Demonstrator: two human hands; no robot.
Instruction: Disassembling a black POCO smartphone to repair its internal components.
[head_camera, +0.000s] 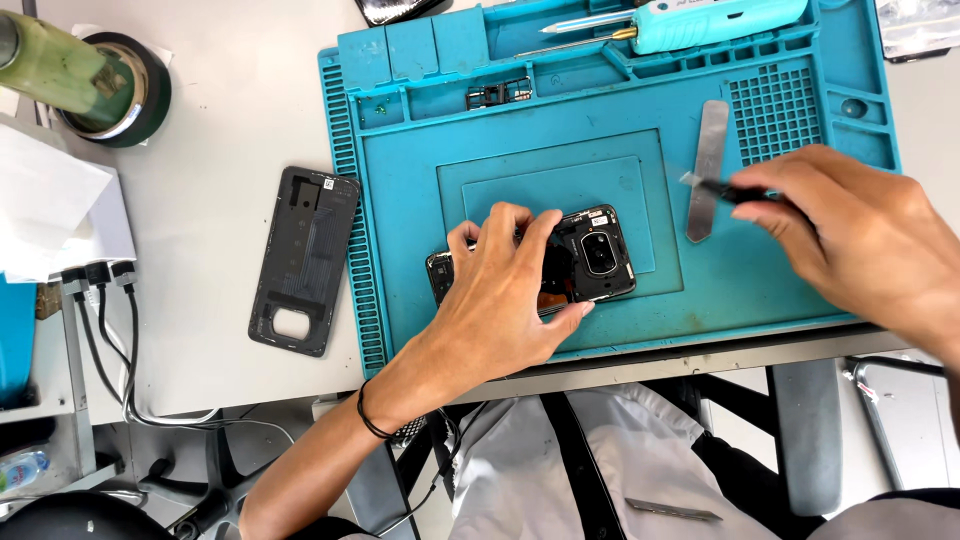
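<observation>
- My left hand (500, 295) lies flat over the opened phone (590, 255), fingers spread and pressing it down on the blue mat (420, 290); the thumb rests at the phone's near edge.
- The phone sits near the middle of the mat, back cover off, its camera module showing at the right end.
- My right hand (860, 235) pinches a thin dark tool (725, 190) between thumb and fingertips, the tip pointing left, just above the mat.
- A flat metal pry blade (708, 170) lies on the mat right under that tool.
- The black back cover (303, 260) lies on the grey surface (220, 150), left of the mat.
- A turquoise electric screwdriver (700, 20) rests in the mat's top tray.
</observation>
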